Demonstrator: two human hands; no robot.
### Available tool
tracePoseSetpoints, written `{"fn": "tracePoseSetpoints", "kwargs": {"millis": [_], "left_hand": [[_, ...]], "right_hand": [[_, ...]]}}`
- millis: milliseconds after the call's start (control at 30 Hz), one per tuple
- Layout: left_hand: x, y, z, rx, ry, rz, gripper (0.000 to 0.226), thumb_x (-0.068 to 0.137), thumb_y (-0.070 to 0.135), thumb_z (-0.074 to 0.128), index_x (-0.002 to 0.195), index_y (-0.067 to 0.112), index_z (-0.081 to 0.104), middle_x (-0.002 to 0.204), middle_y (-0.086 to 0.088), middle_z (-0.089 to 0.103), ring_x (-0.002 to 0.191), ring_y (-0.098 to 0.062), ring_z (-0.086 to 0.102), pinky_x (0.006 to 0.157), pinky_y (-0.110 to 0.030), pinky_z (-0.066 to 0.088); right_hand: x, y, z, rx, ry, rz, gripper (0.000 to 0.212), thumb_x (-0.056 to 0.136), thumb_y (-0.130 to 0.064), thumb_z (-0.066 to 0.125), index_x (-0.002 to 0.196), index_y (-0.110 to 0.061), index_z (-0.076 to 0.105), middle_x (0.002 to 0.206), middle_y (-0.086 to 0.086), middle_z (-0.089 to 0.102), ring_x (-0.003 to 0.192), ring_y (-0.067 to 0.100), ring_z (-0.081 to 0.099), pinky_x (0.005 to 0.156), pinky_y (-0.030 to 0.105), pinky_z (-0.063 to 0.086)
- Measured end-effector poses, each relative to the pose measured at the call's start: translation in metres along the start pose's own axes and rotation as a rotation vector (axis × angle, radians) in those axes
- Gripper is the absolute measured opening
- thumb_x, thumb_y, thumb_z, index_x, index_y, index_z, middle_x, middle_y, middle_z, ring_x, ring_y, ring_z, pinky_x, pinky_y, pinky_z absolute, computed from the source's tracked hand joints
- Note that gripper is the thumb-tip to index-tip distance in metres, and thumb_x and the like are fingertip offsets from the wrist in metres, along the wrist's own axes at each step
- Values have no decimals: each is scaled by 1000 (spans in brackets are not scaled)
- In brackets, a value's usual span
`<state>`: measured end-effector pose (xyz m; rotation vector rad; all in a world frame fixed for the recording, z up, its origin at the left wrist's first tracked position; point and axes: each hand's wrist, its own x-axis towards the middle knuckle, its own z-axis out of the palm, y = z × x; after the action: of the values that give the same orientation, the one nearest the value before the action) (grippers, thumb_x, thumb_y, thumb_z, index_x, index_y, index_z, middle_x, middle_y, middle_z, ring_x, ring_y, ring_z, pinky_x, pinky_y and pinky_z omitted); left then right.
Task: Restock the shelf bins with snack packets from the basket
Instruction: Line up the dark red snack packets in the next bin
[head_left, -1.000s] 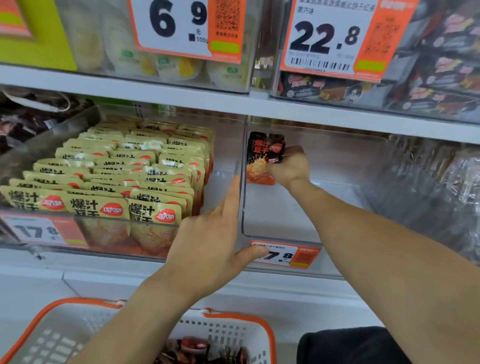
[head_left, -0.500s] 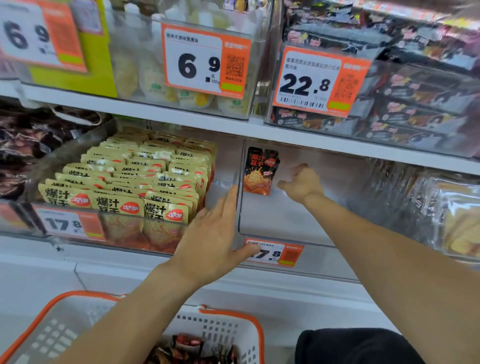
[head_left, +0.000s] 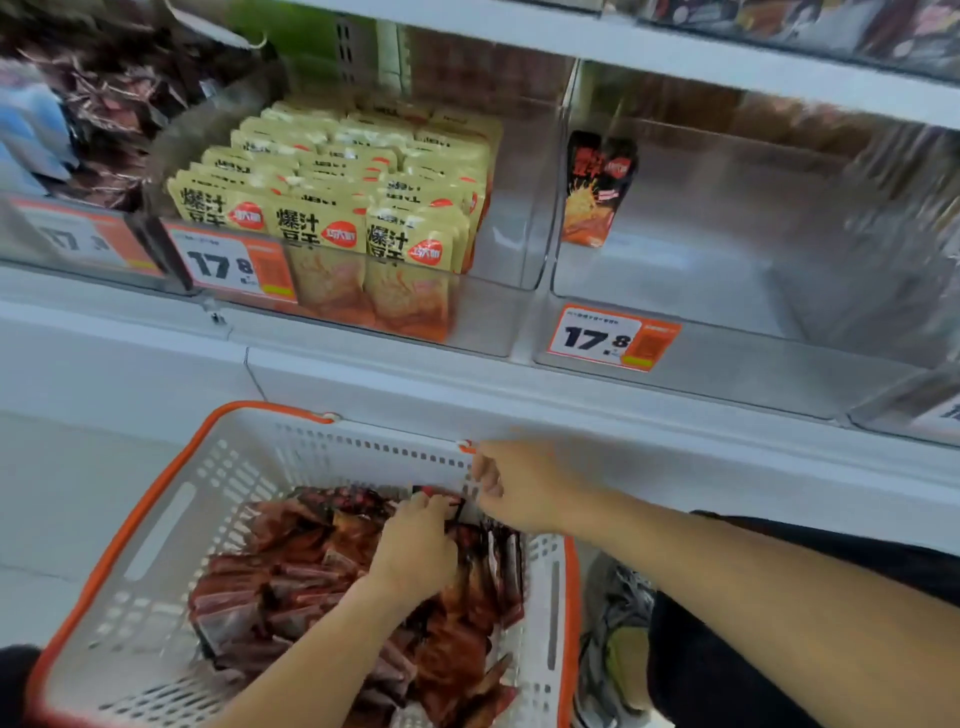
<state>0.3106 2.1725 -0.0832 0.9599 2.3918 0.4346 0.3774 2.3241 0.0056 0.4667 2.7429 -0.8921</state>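
Task's thing: the dark red snack packets (head_left: 332, 582) lie heaped in the white basket with an orange rim (head_left: 156, 499), which sits below the shelf's front edge.
How they will handle: probably light, thin foil pouches, soft and slippery against each other; a stack may fan out or slide if pinched loosely. Taking several by their flat faces, near the middle or by a sealed edge, looks the safest hold.
Left hand (head_left: 415, 556): down in the heap near the basket's far right corner, fingers curled onto the top of some packets; its grip looks closed on them, though motion blur hides how many.
Right hand (head_left: 519, 488): at the basket's far wall beside the left hand, fingers bent toward the same packets; whether its grip has anything I cannot tell.
Right bin (head_left: 727, 364): clear, at the shelf's front edge, nearly bare; one dark packet (head_left: 595, 187) stands upright against its left wall toward the back. A 17.8 price tag (head_left: 613, 338) is on its front.
Left bin (head_left: 498, 249): clear, filled with rows of upright yellow packets (head_left: 337, 208), leaving a gap at its right side.
Progress, as a judgement: barely begun for the right bin; the basket holds plenty.
Risk: packets tipping flat in so empty a bin.
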Motion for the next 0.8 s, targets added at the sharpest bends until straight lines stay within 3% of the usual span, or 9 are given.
{"fn": "tracePoseSetpoints", "kwargs": {"millis": [233,300,367,433,500,567,633,700,800], "left_hand": [[-35,-63,62,94,-265,-93,60,100,42,47,153,20,30,164,-1,13,152,-26,4,119,-49,22],[-33,-68,63,83,-233,-91,53,101,38,46,150,20,36,162,0,18,151,-26,8,119,-49,24],[-28,-65,63,99,-197,-97,42,102,35,42,140,18,45,154,-3,31,145,-28,18,115,-47,29],[-24,-59,62,124,-142,-110,34,102,35,42,130,17,51,141,-5,42,136,-29,29,109,-45,33],[-19,-53,64,96,-40,-100,29,100,32,44,123,19,58,129,-3,51,125,-27,38,104,-40,37],[-13,-48,64,-61,98,-131,23,99,26,48,113,21,65,114,1,61,109,-21,49,95,-34,43],[-4,-41,56,-444,93,-311,19,98,28,55,106,17,68,100,1,69,91,-16,62,78,-27,50],[7,-39,48,-885,-58,-491,28,97,35,61,100,9,71,95,-7,74,86,-22,72,75,-33,59],[8,-45,44,-1115,-110,-616,30,93,28,69,93,-2,71,91,-17,75,83,-29,75,76,-43,62]], "right_hand": [[0,55,119,-139,-220,378,65,87,-20,62,147,-13,37,146,14,38,130,35,43,105,40,44],[-2,52,132,-270,-237,343,49,87,-14,59,135,-12,49,132,15,50,124,35,46,101,41,45],[-2,43,138,-268,-227,348,18,83,-1,56,97,-11,61,106,14,57,113,36,52,98,43,48],[-2,38,142,-208,-190,420,28,83,8,52,69,-15,47,82,10,52,97,34,56,86,38,49],[-2,39,146,-86,-131,485,26,90,4,48,73,-15,48,76,5,49,93,29,57,76,34,44],[-1,40,149,52,-67,473,30,87,6,46,71,-17,57,89,9,66,115,29,59,87,36,49],[0,33,147,162,-30,412,40,83,4,48,90,-21,77,111,6,73,123,23,58,103,34,47],[-1,24,146,280,2,311,42,83,-2,54,108,-25,78,110,-2,75,107,14,66,99,30,50],[-9,18,149,385,14,214,37,85,-1,57,104,-23,79,103,-6,76,99,2,66,84,14,47]]}}
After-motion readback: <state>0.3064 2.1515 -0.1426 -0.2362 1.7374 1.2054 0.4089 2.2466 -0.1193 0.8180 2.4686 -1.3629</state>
